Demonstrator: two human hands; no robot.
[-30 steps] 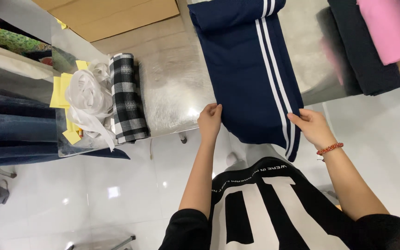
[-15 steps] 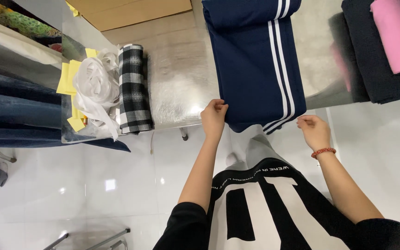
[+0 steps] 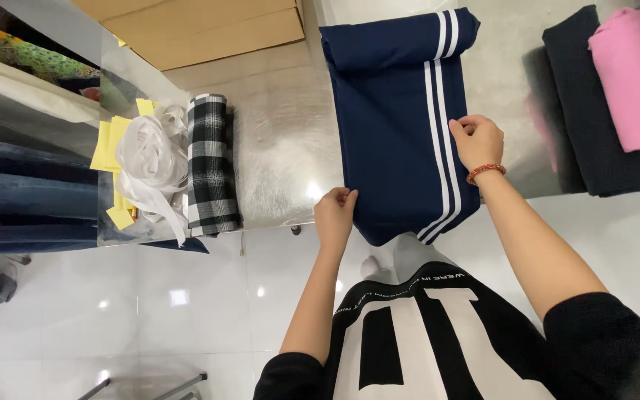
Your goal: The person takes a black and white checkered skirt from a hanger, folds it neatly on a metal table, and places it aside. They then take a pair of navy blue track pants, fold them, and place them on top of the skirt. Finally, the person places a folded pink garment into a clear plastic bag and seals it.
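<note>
Head view: 2 hands, left hand (image 3: 335,215) & right hand (image 3: 477,141), grip 1 navy garment (image 3: 398,126).

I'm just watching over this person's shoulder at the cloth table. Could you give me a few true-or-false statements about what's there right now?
1. Both hands touch the navy cloth with white stripes. True: the left hand is at its left edge, the right hand on the stripes.
2. The right wrist is bare. False: it wears a red bead bracelet.
3. The black-and-white checked roll lies left of the navy cloth. True.
4. The pink cloth lies under the dark one. False: it lies on top of the dark folded cloth.
</note>
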